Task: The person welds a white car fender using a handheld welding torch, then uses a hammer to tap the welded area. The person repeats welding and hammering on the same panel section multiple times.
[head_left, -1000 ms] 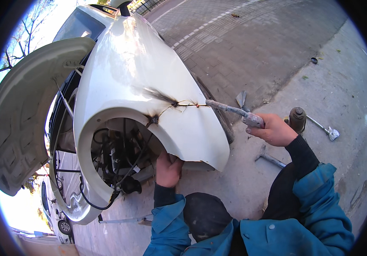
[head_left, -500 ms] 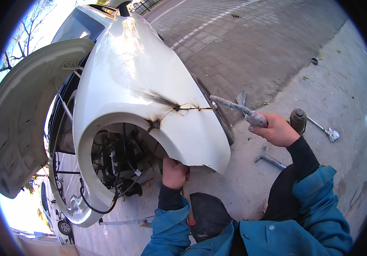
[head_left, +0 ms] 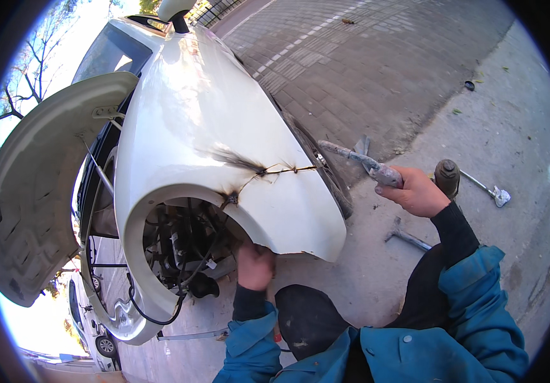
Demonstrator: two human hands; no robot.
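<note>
A white car fender stands before me, with a blackened, cracked seam running from the wheel arch to its right edge. My left hand, blurred by motion, is closed at the fender's lower edge, around a wooden handle. The handle's red end points down toward me; its other end is hidden behind the fender. On the right, my right hand grips a worn, bar-like metal tool by its thick, scuffed grip. The tool's tip points at the fender's right edge; I cannot tell whether they touch.
The raised hood is at the left. Hoses and dark parts fill the wheel arch. On the concrete at right lie a hammer-shaped metal tool and a metal rod, beside a dark, bottle-shaped jack. My knee is close below.
My left hand has shifted slightly left and down with the wooden handle, whose red end has also moved left. The right hand with its tool stays almost in place. The view has tilted a little.
</note>
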